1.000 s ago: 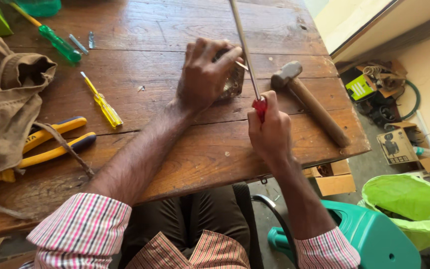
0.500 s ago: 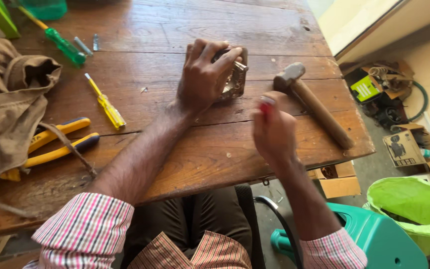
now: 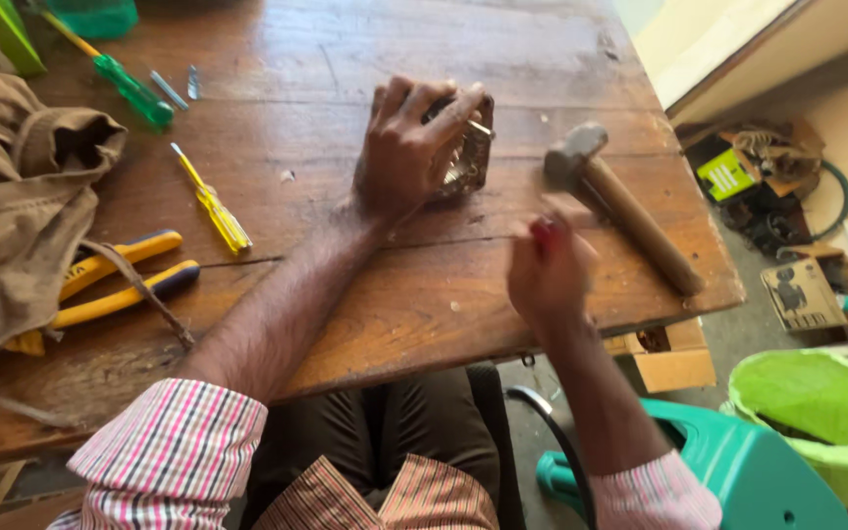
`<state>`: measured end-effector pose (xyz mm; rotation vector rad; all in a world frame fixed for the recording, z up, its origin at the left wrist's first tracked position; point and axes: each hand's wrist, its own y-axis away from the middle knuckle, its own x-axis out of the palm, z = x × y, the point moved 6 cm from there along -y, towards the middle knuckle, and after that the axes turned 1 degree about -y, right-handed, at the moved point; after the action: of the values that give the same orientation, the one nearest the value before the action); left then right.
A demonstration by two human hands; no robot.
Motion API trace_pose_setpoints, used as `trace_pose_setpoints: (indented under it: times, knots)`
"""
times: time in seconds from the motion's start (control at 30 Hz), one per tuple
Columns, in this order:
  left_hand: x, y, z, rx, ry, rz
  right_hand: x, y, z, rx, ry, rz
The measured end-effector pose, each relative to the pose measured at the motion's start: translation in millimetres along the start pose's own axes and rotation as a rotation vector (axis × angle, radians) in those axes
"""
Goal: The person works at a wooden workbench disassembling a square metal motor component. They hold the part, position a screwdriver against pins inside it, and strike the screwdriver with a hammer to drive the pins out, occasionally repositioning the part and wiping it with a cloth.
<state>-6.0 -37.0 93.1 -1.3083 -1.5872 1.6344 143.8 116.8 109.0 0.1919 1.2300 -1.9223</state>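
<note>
left hand [image 3: 406, 152] gripping metal part [image 3: 470, 157], hammer [image 3: 620, 201] beside

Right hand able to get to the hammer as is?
Probably yes. The right hand is blurred and closed on a small red-handled tool, but the hammer lies just beyond it on the table, nothing between.

The table [image 3: 277, 88] is worn brown wood, matt and scratched. At three o'clock lies a hammer [image 3: 620, 201] with dull grey metal head and smooth wooden handle. At nine o'clock, coarse brown cloth [image 3: 22, 206] beside pliers [image 3: 115, 280] with glossy yellow plastic handles; the yellow screwdriver [image 3: 210, 201] looks translucent plastic.
</note>
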Motion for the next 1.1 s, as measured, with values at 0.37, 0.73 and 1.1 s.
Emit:
trace_pose_setpoints:
  times: [0.37,0.73,1.1]
  knots:
    - [-9,-5,2,-0.1,0.028,-0.04,12,-3,-3,-0.054,0.175,0.21]
    - [-3,-3,5,-0.081,-0.007,-0.048,1,-1,-4,-0.061,-0.031,0.003]
    - [-11,-5,3,-0.131,0.035,-0.036,11,-7,8,-0.075,0.191,0.192]
